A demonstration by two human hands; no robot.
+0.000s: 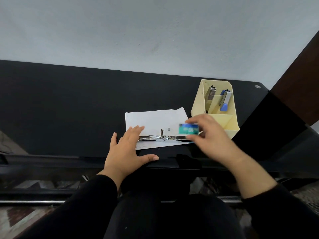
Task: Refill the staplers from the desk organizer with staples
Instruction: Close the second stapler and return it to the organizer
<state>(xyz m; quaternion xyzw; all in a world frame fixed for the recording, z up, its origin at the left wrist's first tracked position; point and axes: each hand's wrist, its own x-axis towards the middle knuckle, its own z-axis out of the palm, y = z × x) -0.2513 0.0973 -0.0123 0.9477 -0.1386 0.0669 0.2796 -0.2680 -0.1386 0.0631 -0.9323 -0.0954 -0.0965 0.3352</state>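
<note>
A cream desk organizer (198, 102) stands on the black desk at the right, holding a silver stapler (211, 94) and a blue stapler (225, 100) upright in its back compartments. An opened metal stapler (162, 136) lies flat on a white sheet of paper (151, 120) in front of me. My left hand (127, 149) hovers open with spread fingers at the stapler's left end. My right hand (210, 135) pinches a small blue-green staple box (189, 129) just above the stapler's right end; the box is blurred.
A tiny grey piece (168, 129) rests on the paper behind the stapler. The black desk (69, 109) stretches wide to the left, a pale wall rising behind it. A dark wooden panel (302, 75) stands at the far right. The desk's front edge is just under my wrists.
</note>
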